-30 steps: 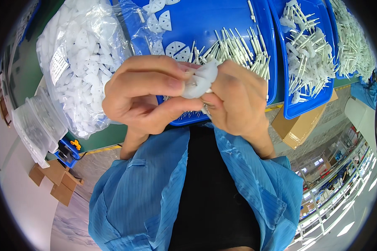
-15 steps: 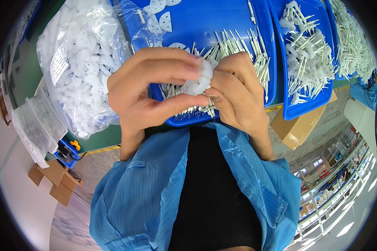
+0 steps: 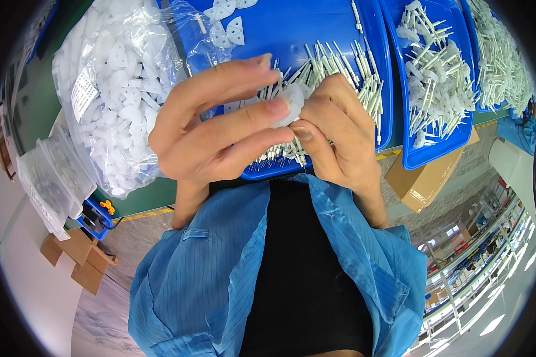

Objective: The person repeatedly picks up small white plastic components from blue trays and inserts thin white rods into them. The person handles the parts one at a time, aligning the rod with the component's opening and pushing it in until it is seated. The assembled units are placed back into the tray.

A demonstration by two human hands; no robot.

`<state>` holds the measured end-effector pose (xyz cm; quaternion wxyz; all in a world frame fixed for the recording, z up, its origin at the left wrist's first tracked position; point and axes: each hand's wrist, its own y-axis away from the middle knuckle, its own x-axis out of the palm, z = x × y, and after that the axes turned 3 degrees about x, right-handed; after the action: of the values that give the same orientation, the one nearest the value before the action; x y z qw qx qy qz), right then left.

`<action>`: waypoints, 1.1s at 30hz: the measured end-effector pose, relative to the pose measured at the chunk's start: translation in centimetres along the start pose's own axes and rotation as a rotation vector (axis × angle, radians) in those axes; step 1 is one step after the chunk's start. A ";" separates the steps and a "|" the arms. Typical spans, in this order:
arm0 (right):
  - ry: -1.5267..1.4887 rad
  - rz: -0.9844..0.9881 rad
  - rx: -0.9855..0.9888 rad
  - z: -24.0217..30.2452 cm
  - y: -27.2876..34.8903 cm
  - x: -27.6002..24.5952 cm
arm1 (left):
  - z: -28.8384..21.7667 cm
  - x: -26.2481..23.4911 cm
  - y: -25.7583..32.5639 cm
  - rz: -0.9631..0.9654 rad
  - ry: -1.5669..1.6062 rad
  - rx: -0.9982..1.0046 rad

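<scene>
A green desk [image 3: 153,195] runs beneath; on it lies a wide blue tray [image 3: 280,30], with a bulging clear bag [image 3: 104,101] of white pieces [image 3: 131,113] to its left and a heaped, narrower blue tray [image 3: 426,157] to its right; the left hand [image 3: 205,134] has some fingers raised and spread, another against the curved white piece [image 3: 295,102], though whether it grips I cannot tell; the right hand [image 3: 339,128] has its fingers narrowed in a pinch at that piece's right edge; the piece is between both hands, above the wide tray; flat quarter-round pieces [image 3: 235,31] lie at that tray's far left; thin pale rods [image 3: 333,62] bunch towards its right side.
</scene>
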<state>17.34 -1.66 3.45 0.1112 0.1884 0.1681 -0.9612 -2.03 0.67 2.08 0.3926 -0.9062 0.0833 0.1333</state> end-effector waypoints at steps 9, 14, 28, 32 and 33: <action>-0.027 0.030 0.014 0.0 -0.1 -0.2 | -0.5 -0.2 -1.0 0.108 0.214 -0.259; -0.054 0.035 0.011 -0.5 -0.1 -0.3 | -0.1 0.4 -0.1 -0.042 0.200 -0.180; -0.081 0.005 -0.049 0.2 -0.2 -0.4 | -1.2 0.5 0.1 -0.124 0.046 -0.155; 0.012 0.021 -0.059 -0.1 -0.1 -0.8 | -1.5 -0.2 -0.6 0.002 0.190 -0.297; 0.056 0.030 -0.054 -0.1 -0.1 -1.0 | -1.5 -0.3 -0.6 0.041 0.211 -0.323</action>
<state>18.22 -1.39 3.77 0.1262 0.2146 0.1940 -0.9489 -1.91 0.01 3.55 0.2285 -0.9644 0.1202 0.0574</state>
